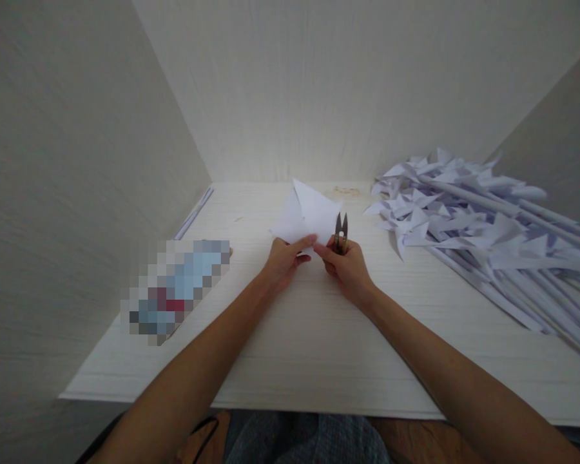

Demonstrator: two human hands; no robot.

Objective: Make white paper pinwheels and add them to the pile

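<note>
Over the middle of the white table, a white sheet of paper [314, 209] with a slit near its upper left corner is held up by its near edge. My left hand [287, 258] pinches that edge between thumb and fingers. Beside it, my right hand [345, 264] has its thumb and finger at the same edge, close to the left thumb. Thread snips [341, 235] are tucked in the right hand, their two dark blades apart and pointing away from me. The snips' handles are mostly hidden by the fingers.
Many white paper pinwheels [435, 206] on rolled paper sticks [536, 290] lie heaped at the right. A pixelated object [188, 283] lies at the left, with a thin paper stick [193, 214] by the left wall. Pale walls enclose the table [280, 361] on three sides.
</note>
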